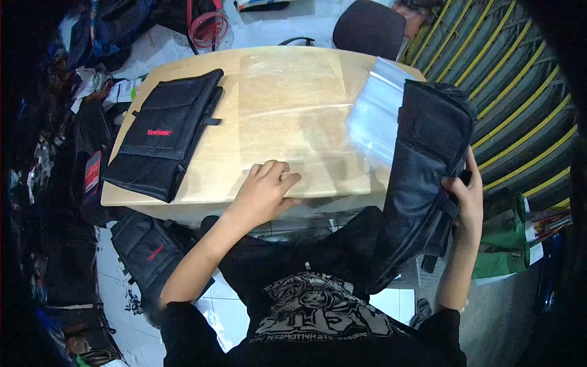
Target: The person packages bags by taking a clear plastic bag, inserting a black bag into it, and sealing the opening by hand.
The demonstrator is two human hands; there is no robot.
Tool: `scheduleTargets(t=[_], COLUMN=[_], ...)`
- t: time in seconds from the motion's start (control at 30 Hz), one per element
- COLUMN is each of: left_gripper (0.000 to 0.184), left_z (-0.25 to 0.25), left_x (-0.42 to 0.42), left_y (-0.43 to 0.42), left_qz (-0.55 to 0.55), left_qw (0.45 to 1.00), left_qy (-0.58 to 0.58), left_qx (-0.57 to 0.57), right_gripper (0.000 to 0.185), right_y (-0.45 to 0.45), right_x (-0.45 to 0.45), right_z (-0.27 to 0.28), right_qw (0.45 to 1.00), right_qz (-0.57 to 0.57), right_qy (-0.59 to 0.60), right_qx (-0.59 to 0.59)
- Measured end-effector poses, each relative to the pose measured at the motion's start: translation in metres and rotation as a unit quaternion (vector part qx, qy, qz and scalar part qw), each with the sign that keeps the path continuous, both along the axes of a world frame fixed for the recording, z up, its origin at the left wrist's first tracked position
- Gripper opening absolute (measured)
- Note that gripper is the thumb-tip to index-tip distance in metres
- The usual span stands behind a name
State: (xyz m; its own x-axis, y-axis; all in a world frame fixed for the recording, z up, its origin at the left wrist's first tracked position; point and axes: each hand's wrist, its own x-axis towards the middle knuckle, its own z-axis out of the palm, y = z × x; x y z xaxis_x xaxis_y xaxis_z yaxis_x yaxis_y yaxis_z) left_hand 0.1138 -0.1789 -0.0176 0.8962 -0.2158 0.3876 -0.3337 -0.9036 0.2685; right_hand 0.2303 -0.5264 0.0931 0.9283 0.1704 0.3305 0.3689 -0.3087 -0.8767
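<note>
My right hand (pixel 468 196) grips the edge of a black fabric bag (pixel 422 147), thumb on the near face and fingers partly hidden behind it. The bag hangs tilted over the table's right end, its lower part by my lap. My left hand (pixel 263 192) rests at the table's front edge on clear plastic (pixel 287 116), fingers bent and thumb apart, with nothing visible held. Another black bag (pixel 165 131) with red lettering lies flat at the table's left. Clear plastic bags (pixel 379 110) lie beside the bag in my right hand.
The wooden table (pixel 226 140) has a curved far edge. Below it at left is another black bag (pixel 147 244) with red lettering. A dark chair back (pixel 370 27) stands behind. Yellow-edged slats (pixel 507 92) and a green bag (pixel 504 244) are at right.
</note>
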Motion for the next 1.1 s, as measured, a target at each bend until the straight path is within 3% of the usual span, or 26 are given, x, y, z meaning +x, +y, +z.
scheduleTargets(t=[0.17,0.33,0.43,0.53,0.57,0.67,0.7,0.93,0.97,1.03,1.07,1.1], left_gripper=[0.031,0.015,0.006,0.007,0.009,0.009,0.009,0.008,0.008,0.008,0.008,0.010], left_z=[-0.013,-0.015,-0.015,-0.006,-0.011,0.008,0.008,0.012,0.016,0.017,0.016,0.014], left_x=[-0.001,0.003,0.009,0.014,0.018,0.026,0.029,0.039,0.039,0.041,0.041,0.042], left_y=[-0.001,0.002,0.000,-0.002,0.001,0.008,0.012,0.027,0.026,0.031,0.032,0.028], left_qz=[-0.016,-0.006,0.012,0.093,0.070,0.082,0.093,-0.005,0.016,0.051,0.069,0.093], left_qw=[0.998,0.995,0.984,0.938,0.933,0.876,0.870,0.818,0.822,0.812,0.805,0.836], left_qy=[-0.058,-0.069,-0.056,0.122,0.091,0.224,0.246,0.270,0.274,0.280,0.283,0.220], left_qx=[0.029,-0.075,-0.171,-0.312,-0.341,-0.420,-0.418,-0.508,-0.498,-0.510,-0.516,-0.494], right_gripper=[0.091,0.099,0.111,0.120,0.120,0.120,0.121,0.115,0.116,0.115,0.114,0.113], right_y=[-0.028,-0.044,-0.036,-0.017,-0.009,0.032,0.048,0.114,0.115,0.116,0.113,0.112], right_x=[-0.011,-0.019,-0.020,-0.014,-0.014,-0.015,-0.017,-0.002,0.001,0.005,0.008,0.007], right_z=[-0.012,-0.026,-0.027,-0.032,-0.033,-0.043,-0.047,-0.083,-0.085,-0.108,-0.110,-0.107], right_qw=[0.998,0.988,0.964,0.917,0.897,0.835,0.829,0.798,0.793,0.808,0.799,0.790], right_qz=[0.026,0.099,0.233,0.366,0.396,0.493,0.499,0.520,0.518,0.555,0.557,0.556], right_qy=[0.045,0.089,0.118,0.097,0.121,0.114,0.067,0.127,0.143,0.038,0.072,0.109], right_qx=[-0.023,-0.079,-0.056,-0.128,-0.155,-0.218,-0.244,-0.275,-0.288,-0.195,-0.216,-0.235])
